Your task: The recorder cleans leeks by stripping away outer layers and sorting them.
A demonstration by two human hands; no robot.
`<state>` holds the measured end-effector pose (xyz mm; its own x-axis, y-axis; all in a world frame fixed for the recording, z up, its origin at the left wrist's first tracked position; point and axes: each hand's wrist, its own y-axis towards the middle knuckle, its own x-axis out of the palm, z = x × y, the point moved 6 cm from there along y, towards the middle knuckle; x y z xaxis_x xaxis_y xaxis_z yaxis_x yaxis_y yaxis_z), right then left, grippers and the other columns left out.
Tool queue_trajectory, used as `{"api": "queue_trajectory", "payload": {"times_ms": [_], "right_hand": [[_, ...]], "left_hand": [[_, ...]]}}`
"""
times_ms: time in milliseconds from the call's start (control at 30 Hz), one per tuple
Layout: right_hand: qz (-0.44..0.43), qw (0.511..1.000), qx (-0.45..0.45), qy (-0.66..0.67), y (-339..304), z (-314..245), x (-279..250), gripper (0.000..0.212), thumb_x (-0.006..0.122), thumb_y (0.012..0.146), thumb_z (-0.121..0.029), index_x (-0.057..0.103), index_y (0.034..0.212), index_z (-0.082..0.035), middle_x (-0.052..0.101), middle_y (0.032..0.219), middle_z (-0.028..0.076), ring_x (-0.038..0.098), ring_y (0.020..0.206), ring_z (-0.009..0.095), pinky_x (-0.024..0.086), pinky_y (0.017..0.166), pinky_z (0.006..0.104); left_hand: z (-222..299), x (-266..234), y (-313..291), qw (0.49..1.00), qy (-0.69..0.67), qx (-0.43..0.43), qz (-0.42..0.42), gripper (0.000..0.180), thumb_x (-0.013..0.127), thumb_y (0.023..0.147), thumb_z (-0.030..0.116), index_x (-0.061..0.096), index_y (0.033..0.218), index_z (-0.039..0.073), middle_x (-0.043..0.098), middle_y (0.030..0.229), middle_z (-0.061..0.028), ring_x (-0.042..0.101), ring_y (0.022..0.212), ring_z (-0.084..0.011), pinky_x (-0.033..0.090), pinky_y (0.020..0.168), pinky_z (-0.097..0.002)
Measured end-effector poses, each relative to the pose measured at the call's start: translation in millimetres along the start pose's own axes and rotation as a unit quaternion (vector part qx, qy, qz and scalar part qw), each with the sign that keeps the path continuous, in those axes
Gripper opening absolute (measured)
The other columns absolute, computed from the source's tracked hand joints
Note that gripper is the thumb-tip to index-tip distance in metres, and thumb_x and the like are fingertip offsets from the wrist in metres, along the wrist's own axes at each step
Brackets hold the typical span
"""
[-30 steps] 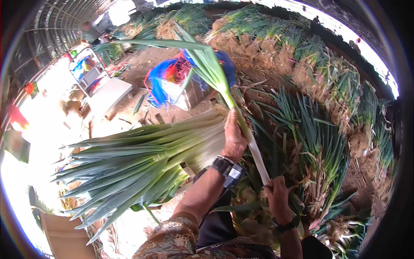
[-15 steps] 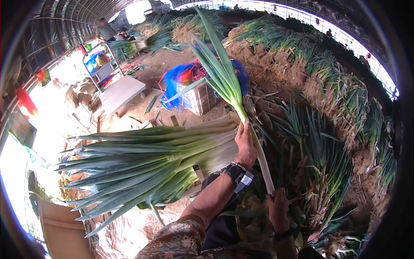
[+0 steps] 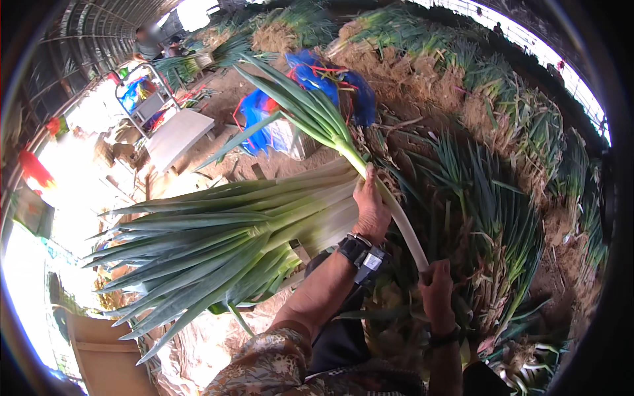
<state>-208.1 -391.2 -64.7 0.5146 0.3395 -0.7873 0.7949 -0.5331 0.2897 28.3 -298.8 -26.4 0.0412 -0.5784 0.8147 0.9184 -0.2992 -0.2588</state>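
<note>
A long green onion (image 3: 404, 221) slants across the middle, its green leaves fanned up to the left and its white stalk bending down to the right. My left hand (image 3: 372, 208) is closed round the stalk just below the leaves; a watch and a small device sit on that wrist. My right hand (image 3: 436, 290) is closed on the low white end, and the root tip is hidden by its fingers. Beside my left hand lies a big pile of green onions (image 3: 218, 231), leaves to the left and white stalks to the right.
Untrimmed green onions with dry roots (image 3: 492, 231) stand in heaps along the right. A crate (image 3: 294, 142) with blue sheeting (image 3: 254, 129) and red ties stands beyond the pile. Farther left is a flat cart (image 3: 178, 138); another person (image 3: 146, 46) is at the back left.
The held green onion has tipped to the left, its leaves lower, and its stalk bends more. My left hand has moved slightly up and left; my right hand has moved slightly up and right.
</note>
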Motion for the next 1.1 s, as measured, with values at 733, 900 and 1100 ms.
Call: {"api": "queue_trajectory", "payload": {"times_ms": [733,900,1100], "right_hand": [[-0.308,0.902,-0.241,-0.182,-82.2,27.4,13.8,0.013,0.059,0.077,-0.009,0.057,0.090,-0.006,0.059,0.087,0.009,0.063,0.083,0.026,0.052,0.067,0.0368],[-0.377,0.890,-0.250,-0.060,-88.9,9.1,-3.9,0.008,0.059,0.082,-0.014,0.059,0.083,-0.006,0.059,0.071,0.010,0.063,0.078,0.028,0.051,0.067,0.0400],[-0.089,0.995,-0.043,0.026,-20.5,-15.5,-32.0,0.023,0.068,0.084,-0.018,0.052,0.092,-0.004,0.055,0.090,0.012,0.060,0.081,0.034,0.047,0.065,0.0437]], "left_hand": [[-5.9,-8.5,1.6,0.957,0.266,0.057,-0.103,0.037,0.062,0.093,0.043,0.058,0.106,0.008,0.049,0.083,-0.0031,0.046,0.077,-0.0157,0.043,0.073,-0.0315],[1.0,-14.3,20.2,0.957,0.267,0.075,-0.085,0.038,0.063,0.093,0.042,0.057,0.108,0.007,0.049,0.086,-0.0040,0.049,0.078,-0.0171,0.045,0.073,-0.0333],[-11.7,7.5,-0.8,0.948,0.295,0.062,-0.101,0.040,0.063,0.093,0.042,0.057,0.111,0.007,0.049,0.085,-0.0037,0.050,0.078,-0.0173,0.046,0.067,-0.0339]]}}
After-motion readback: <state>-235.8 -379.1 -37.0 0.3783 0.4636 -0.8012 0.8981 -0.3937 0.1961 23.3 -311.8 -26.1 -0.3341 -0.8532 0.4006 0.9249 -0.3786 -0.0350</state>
